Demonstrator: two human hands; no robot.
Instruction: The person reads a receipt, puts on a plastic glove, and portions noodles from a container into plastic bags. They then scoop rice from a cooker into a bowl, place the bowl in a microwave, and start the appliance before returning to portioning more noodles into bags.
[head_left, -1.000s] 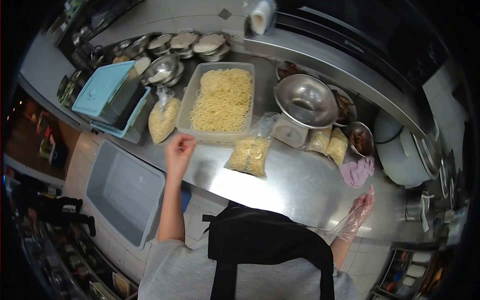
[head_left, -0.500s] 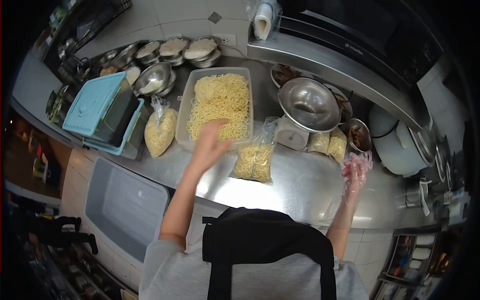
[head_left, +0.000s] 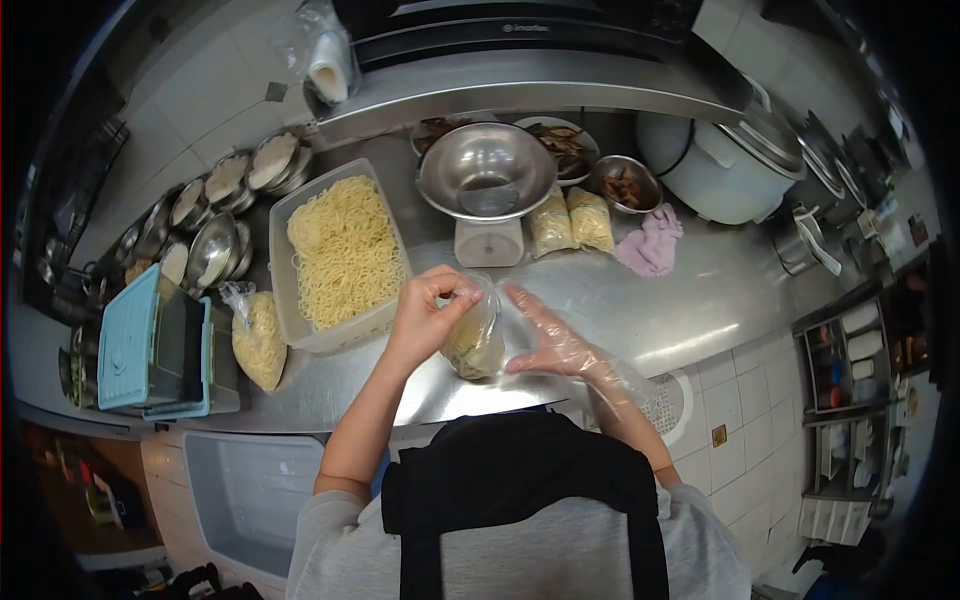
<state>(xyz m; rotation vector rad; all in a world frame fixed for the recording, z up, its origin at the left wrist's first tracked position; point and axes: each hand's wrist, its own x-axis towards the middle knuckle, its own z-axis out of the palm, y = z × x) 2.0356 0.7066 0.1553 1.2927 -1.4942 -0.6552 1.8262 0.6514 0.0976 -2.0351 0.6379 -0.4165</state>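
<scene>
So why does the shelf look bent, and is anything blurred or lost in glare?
Head view: the shelf bows and corners go dark, likely lens distortion; glare whitens part of the counter; the bag at the left hand looks soft, motion or plastic I can't tell.

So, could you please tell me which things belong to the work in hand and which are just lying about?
Probably in use:
clear plastic bag, pinched by left hand
noodle tub
scale
steel bowl

Seemingly lying about:
pink cloth
grey bin
blue-lidded box
</scene>
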